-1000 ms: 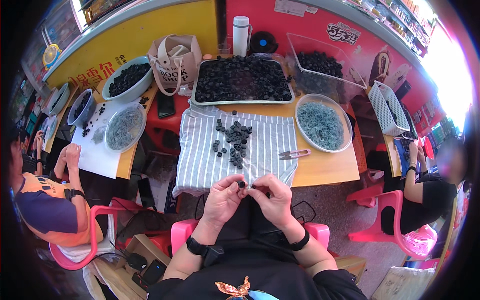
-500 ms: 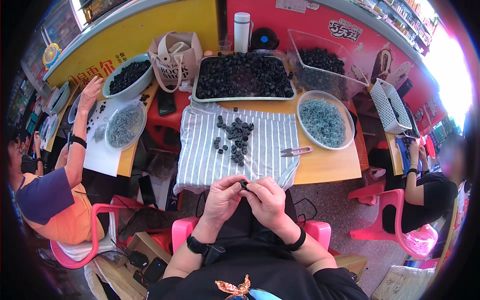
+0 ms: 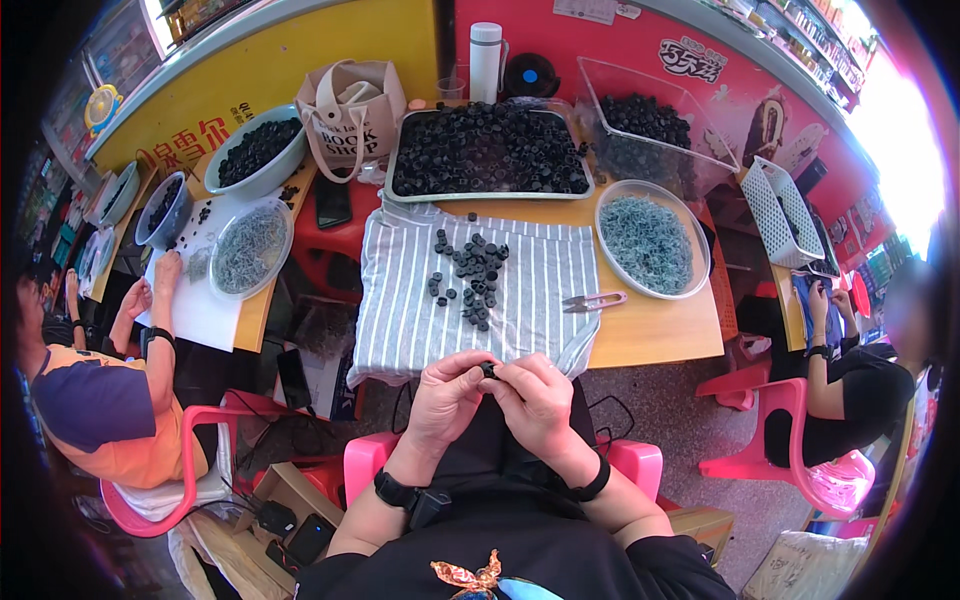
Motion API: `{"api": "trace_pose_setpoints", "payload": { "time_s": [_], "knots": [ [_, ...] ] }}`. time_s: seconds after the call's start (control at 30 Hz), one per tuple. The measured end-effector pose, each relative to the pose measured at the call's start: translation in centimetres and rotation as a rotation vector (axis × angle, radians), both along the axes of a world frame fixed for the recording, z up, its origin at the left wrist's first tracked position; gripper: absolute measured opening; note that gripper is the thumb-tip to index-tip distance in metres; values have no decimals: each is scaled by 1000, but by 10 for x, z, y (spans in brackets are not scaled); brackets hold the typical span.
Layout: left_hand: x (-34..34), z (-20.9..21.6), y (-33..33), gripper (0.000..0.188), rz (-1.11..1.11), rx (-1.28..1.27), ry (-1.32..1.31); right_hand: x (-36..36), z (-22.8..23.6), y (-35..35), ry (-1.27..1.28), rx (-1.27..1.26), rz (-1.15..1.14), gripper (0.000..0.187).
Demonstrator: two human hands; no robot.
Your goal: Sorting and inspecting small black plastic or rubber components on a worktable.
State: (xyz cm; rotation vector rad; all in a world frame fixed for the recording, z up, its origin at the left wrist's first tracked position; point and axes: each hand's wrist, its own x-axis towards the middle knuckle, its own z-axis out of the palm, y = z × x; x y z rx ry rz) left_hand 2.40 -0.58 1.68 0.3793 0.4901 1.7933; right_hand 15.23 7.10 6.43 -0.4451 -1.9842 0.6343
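Observation:
A small round black part [image 3: 488, 370], mostly covered by fingertips, is pinched between both hands just off the table's front edge. My left hand [image 3: 448, 398] grips it from one side, with thumb and forefinger closed. From the other side my right hand [image 3: 535, 400] holds it, fingers bent in. Beyond them lies a grey-and-white striped cloth [image 3: 400, 300] with a loose pile of similar black parts [image 3: 475, 265] on it. Pink-handled thread snips [image 3: 595, 302] rest on the cloth's right edge.
A tray [image 3: 392, 190] heaped with black parts stands behind the cloth. To its right are a clear bin [image 3: 660, 75] and a round tub [image 3: 705, 280] of thin translucent pieces. A tote bag [image 3: 350, 110] and a white bottle [image 3: 485, 62] stand behind. Co-workers sit at both sides.
At left, the co-worker's raised hand has come down to the table beside the other hand. My own hands stay almost in place, still pinching the black part.

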Motion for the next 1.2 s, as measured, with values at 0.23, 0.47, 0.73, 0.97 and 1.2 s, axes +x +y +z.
{"api": "trace_pose_setpoints", "payload": {
  "time_s": [0.23,0.47,0.73,0.97,1.2],
  "knots": [
    [0,1,1,22,-13,8,-2,-1,-5,-2,67,-167,17,24],
    [-1,-4,0,22,-6,-21,-22,-2,-1,-5,67,-46,8,22],
    [0,-7,1,23,-32,2,-84,-4,1,-7,88,-44,-16,19],
    [-2,-10,1,23,-33,26,-96,-4,-1,-9,90,-60,-36,18],
    [-2,-11,1,24,-43,23,-81,-6,-1,-9,88,-68,-39,18]
  ]
}}
